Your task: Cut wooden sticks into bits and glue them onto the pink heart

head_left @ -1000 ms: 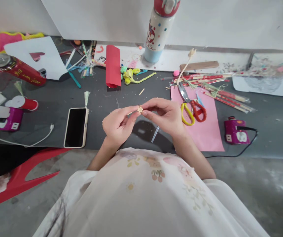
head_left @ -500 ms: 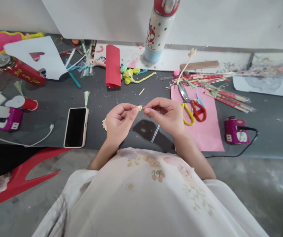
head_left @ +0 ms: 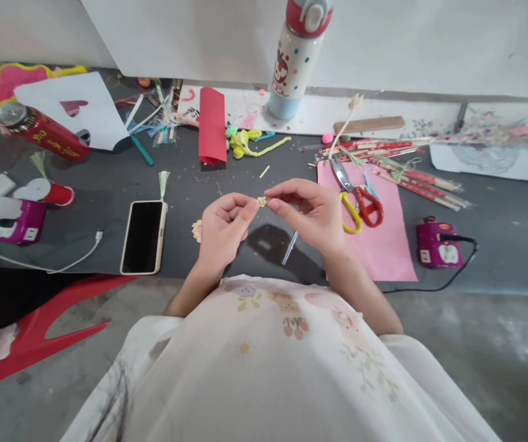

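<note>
Small cream flower-shaped woven piece [head_left: 261, 201]: pinched at its 9 o'clock edge by left hand [head_left: 223, 226] fingertips, at 3 o'clock by right hand [head_left: 312, 212] fingertips. Held above dark grey table [head_left: 107, 184]; yellow-and-red-handled scissors [head_left: 356, 199] at 3 o'clock.

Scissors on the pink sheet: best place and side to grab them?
Take the scissors by the yellow and red loop handles, coming from the near edge of the pink sheet. The loops point toward the person and lie flat beside the right hand; the blades point away toward the stick pile, so that far end is likely awkward to reach.
</note>
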Demonstrator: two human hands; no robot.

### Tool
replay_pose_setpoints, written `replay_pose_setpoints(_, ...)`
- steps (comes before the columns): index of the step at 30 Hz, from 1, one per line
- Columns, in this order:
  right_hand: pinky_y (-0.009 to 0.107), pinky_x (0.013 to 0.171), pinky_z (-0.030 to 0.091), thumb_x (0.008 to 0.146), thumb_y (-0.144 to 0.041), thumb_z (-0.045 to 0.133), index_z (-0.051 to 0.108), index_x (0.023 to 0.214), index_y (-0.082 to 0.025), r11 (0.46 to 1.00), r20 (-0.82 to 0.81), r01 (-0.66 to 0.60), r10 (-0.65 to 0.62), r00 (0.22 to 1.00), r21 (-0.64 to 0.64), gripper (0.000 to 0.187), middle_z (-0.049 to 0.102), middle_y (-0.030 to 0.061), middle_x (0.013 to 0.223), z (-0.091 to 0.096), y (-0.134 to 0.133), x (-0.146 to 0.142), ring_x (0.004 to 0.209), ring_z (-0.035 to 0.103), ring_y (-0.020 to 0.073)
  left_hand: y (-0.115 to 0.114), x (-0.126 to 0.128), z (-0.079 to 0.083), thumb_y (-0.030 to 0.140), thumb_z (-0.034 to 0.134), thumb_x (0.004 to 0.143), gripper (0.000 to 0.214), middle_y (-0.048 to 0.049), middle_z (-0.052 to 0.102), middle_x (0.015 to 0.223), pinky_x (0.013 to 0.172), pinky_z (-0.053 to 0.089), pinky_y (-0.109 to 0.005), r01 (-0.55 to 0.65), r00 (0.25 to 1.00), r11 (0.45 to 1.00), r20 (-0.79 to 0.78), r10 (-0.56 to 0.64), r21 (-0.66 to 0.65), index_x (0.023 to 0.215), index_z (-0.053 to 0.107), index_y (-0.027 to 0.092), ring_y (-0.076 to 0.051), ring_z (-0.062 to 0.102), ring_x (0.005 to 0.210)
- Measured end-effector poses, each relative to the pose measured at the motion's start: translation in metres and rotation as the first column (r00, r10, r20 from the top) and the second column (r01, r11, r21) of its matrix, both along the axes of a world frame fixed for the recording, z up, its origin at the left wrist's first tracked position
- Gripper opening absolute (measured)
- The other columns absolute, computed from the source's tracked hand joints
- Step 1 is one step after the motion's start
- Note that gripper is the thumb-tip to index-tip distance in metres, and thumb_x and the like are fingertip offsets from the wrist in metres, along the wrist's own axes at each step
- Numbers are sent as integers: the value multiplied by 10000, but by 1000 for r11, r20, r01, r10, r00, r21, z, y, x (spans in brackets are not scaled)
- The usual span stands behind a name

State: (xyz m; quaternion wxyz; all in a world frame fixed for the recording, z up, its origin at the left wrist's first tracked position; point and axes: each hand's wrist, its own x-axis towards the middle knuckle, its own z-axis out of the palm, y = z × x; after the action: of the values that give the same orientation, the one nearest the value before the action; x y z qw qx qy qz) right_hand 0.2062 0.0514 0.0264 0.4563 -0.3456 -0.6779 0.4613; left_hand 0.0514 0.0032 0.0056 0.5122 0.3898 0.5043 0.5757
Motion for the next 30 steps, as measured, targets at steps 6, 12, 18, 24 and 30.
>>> replay_pose_setpoints(6,248,698,551,800,-320,688,722,868,-189,993,-5,-104,104,995,-57,151,717,25,841,4,-2,2,762,650,122,-6,-2,0,465,718,741,270,74,435,470,344,189,-203,4,993,998,-122,5,70,761,657,202,-24,285,363)
replay_pose_setpoints(12,224,649,530,778,-319,707,685,806,-161,971,-92,-173,159,983,-167,162,681,16,768,0,-6,3,694,620,102,-13,-1,4,448,738,723,259,71,438,453,370,210,-217,-27,977,992,-205,52,123,769,696,196,-33,300,376)
replay_pose_setpoints(18,220,638,537,767,-333,720,673,815,-163,963,-178,-150,110,978,-224,183,675,13,774,-2,-13,-1,665,612,89,-20,1,9,400,764,704,217,76,425,442,406,255,-215,-64,935,982,-334,121,177,809,720,215,-49,346,404)
replay_pose_setpoints(24,254,711,546,781,-306,705,701,860,-163,990,-62,-114,109,992,-78,164,699,34,838,0,-15,0,766,641,123,-29,1,16,368,689,790,164,68,448,465,469,307,-219,-95,763,949,-590,263,300,841,724,215,-57,374,443)
replay_pose_setpoints(30,248,680,537,803,-287,681,688,831,-163,993,-32,-115,115,993,11,127,688,26,806,1,-18,0,737,624,117,-35,3,19,350,634,837,171,68,423,480,495,287,-221,-65,622,941,-723,299,333,852,716,201,-55,353,462)
